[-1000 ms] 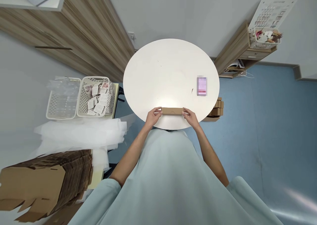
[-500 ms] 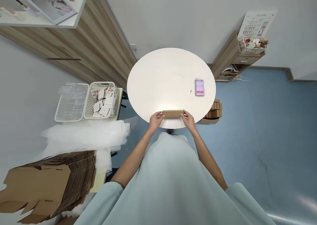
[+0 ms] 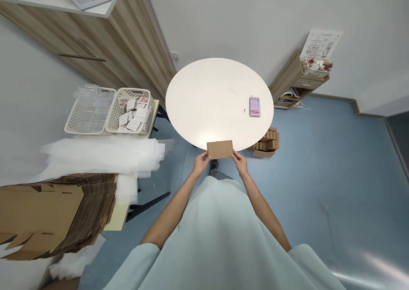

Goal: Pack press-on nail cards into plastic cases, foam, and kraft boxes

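A small brown cardboard box [image 3: 220,150], closed, is held at the near edge of the white oval table [image 3: 204,98]. My left hand [image 3: 201,162] grips its left end and my right hand [image 3: 240,162] its right end, fingers closed on the sides. The box's broad flat face is turned up toward me. Farther back on the table, to the right, lies a pinkish-purple rectangular item [image 3: 254,107], blurred over. A tiny dark bit [image 3: 244,110] is just left of it.
At left, a basket of white packets [image 3: 132,115] stands by a basket of clear plastic [image 3: 91,111]. White foam sheets [image 3: 102,156] and stacked flat cardboard [image 3: 64,217] lie nearer. Right of the table, an open carton of small boxes [image 3: 266,144] sits on the floor beyond a low cabinet [image 3: 297,83].
The box has come toward me, off the tabletop to its near edge, and tipped so its broad face shows. Both hands moved with it, and my view shifted slightly.
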Demonstrator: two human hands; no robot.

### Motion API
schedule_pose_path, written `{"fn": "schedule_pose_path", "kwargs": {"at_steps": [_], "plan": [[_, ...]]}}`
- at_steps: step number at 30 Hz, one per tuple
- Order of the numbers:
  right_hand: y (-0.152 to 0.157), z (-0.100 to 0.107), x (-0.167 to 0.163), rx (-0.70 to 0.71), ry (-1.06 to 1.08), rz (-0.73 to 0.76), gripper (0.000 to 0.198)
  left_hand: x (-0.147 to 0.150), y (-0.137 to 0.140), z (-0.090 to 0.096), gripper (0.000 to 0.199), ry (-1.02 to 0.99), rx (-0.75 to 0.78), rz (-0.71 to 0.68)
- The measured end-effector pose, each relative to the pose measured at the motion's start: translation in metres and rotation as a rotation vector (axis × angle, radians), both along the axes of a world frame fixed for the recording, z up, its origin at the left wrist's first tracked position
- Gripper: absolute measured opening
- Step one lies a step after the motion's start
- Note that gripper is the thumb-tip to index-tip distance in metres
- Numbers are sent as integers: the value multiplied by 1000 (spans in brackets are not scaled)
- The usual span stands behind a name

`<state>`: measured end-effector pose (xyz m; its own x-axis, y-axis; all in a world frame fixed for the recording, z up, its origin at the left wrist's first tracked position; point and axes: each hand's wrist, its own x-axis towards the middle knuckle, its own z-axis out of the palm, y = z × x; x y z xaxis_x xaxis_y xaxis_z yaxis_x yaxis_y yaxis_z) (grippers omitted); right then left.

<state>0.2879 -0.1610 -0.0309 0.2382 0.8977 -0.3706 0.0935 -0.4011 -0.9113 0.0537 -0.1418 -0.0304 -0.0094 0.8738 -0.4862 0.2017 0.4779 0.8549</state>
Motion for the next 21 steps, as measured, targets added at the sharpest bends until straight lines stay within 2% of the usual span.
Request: {"fn": "schedule_pose_path", "kwargs": {"at_steps": [4,11,16,21], "plan": [[-41,14,17,-30,119,-69,80,14,-32,3,52,-186,-24,74],[-102,36,58,-14,120,-150,75,54,-75,5,51,-329,-82,97],[-116,39,83,-46,128,-175,71,75,-87,3,51,-317,-78,67],[-118,40,118,-80,146,-153,66,103,-81,2,55,-263,-58,28]]}}
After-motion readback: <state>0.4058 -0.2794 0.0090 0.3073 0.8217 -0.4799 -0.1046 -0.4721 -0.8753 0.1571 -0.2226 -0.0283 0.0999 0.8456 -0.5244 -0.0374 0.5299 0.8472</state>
